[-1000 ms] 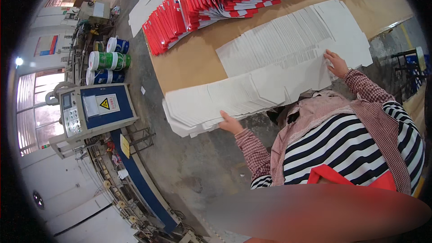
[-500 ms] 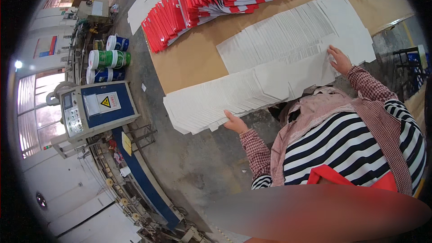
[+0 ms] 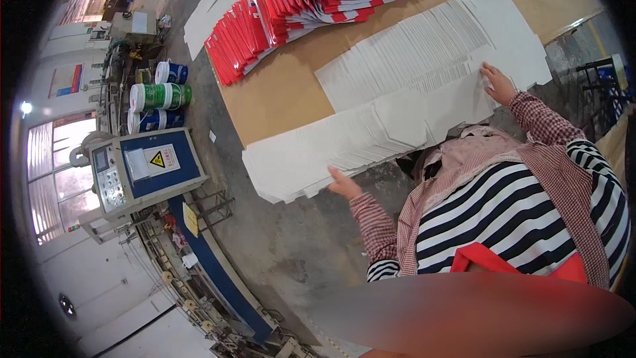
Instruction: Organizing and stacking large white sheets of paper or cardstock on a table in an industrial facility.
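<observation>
The left hand (image 3: pixel 343 184) is open and its fingers touch the near edge of a long fanned row of white card sheets (image 3: pixel 371 136) lying on a brown table (image 3: pixel 278 93). The right hand (image 3: pixel 498 83) is open too, pressing flat on the far end of the same row. A pile of red and white sheets (image 3: pixel 291 6) lies further back, well apart from both hands.

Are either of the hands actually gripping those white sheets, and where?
Neither visibly grips: left hand touches the white sheet stack's near edge, right hand lies flat on top.
</observation>
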`<state>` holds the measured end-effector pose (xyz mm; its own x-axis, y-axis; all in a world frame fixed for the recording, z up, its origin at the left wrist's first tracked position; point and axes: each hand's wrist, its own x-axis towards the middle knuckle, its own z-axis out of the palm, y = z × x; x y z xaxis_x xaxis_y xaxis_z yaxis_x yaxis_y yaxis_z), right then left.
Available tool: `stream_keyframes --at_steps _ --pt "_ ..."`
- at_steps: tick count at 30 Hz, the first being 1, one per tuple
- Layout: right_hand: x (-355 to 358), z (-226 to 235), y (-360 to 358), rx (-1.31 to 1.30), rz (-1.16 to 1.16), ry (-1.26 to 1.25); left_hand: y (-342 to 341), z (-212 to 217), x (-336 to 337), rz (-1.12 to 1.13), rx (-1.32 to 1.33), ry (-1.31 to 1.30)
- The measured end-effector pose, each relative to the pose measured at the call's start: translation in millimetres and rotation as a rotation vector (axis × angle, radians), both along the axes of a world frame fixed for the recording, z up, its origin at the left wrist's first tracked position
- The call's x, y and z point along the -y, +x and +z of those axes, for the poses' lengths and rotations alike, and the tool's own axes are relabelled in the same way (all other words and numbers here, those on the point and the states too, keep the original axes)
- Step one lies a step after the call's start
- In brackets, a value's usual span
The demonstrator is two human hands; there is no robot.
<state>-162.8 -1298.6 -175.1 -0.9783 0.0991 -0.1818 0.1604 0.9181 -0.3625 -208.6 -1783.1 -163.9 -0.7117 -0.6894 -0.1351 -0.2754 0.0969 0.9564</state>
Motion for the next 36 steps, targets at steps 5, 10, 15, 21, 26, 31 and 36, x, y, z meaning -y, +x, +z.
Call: stream_keyframes --at_steps 5,10,15,21,26,31,36 --pt "2.4 4.1 -10.4 -0.025 0.036 0.001 -9.6 -22.3 39.3 0.042 -0.110 0.508" --pt "-5.5 0.8 1.2 -0.011 0.006 0.007 5.9 -8.1 3.6 -0.057 0.239 -0.238" --pt "-0.9 2.3 -4.7 -0.014 0.023 0.014 -2.2 -33.2 29.9 0.107 -0.146 0.389" --pt "-3.9 5.9 -8.0 0.014 0.038 0.019 -9.4 -61.8 29.2 0.231 -0.161 0.427" --pt "-6.8 9.7 -5.6 0.022 0.030 0.022 -7.4 -50.5 10.7 0.397 -0.040 0.430" --pt "-8.7 3.5 -1.7 0.011 -0.017 -0.005 -6.7 -47.9 16.5 0.319 -0.140 0.649" --pt "5.5 5.1 -7.3 0.021 0.004 0.024 -0.8 -45.2 29.6 0.347 0.049 0.542"
